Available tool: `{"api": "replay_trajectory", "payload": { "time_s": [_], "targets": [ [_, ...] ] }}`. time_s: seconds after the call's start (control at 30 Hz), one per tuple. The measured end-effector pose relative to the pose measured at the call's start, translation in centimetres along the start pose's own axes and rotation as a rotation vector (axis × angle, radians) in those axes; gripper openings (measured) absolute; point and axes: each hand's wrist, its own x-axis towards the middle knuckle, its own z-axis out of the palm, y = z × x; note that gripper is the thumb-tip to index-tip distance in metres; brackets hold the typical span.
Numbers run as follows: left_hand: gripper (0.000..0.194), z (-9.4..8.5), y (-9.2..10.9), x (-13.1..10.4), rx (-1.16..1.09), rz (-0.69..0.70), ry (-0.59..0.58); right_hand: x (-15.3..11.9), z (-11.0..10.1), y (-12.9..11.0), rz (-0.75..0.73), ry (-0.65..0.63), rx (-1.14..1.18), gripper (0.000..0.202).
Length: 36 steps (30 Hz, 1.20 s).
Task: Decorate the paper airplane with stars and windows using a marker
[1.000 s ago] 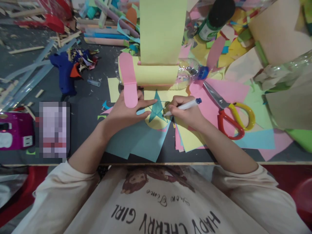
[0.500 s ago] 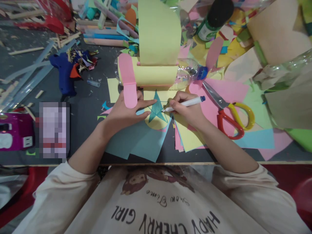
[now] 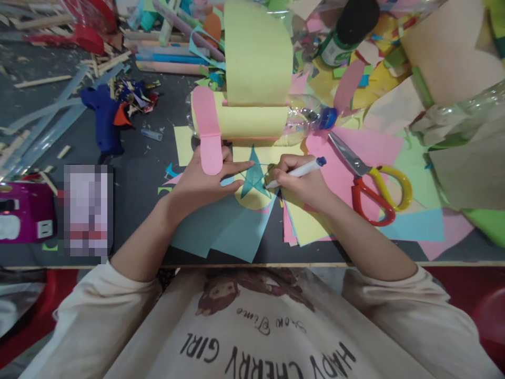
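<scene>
A yellow paper circle [image 3: 242, 198] lies near the table's front, bearing a star [image 3: 254, 172] partly coloured blue-green. My right hand [image 3: 302, 180] pinches a white marker [image 3: 303, 168] with a blue end, its tip at the star's lower right point. My left hand [image 3: 207, 179] rests flat with fingers apart, thumb and forefinger touching the paper by the star's left side. Just behind, a clear bottle [image 3: 303, 113] with a blue cap lies sideways, wrapped in yellow paper; a pink strip [image 3: 211, 153] hangs from it over the left hand.
Scissors [image 3: 358, 167] lie on coloured paper at the right. A blue glue gun [image 3: 103, 118], a phone-like object [image 3: 87, 210] with a blurred face and a purple box [image 3: 27, 213] are at the left. A green bottle [image 3: 339, 48] stands among scraps behind.
The marker tip has moved slightly right and down along the star's lower right arm, and my right hand has shifted a little. My left hand has stayed in place.
</scene>
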Motion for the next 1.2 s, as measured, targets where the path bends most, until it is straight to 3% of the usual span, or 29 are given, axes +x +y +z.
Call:
{"api": "replay_trajectory", "payload": {
  "time_s": [0.3,0.53,0.77,0.93,1.2],
  "targets": [
    [0.044,0.0,0.0,0.0,-0.034,-0.011,-0.006,-0.1,-0.1,-0.2,0.043,-0.118,0.061,0.024],
    [0.043,0.0,0.0,0.0,-0.038,-0.016,-0.001,0.2,-0.1,0.5,-0.06,0.105,0.072,0.026],
    [0.044,0.2,-0.1,-0.1,-0.031,-0.002,0.018,0.2,0.0,0.9,-0.119,0.127,0.0,0.027],
    [0.044,0.1,-0.2,0.0,-0.026,-0.002,0.024,0.1,0.0,0.6,-0.08,0.091,-0.005,0.027],
    [0.044,0.1,-0.2,-0.1,-0.008,-0.003,0.017,-0.2,-0.2,-0.3,0.046,-0.098,0.013,0.022]
  ]
}}
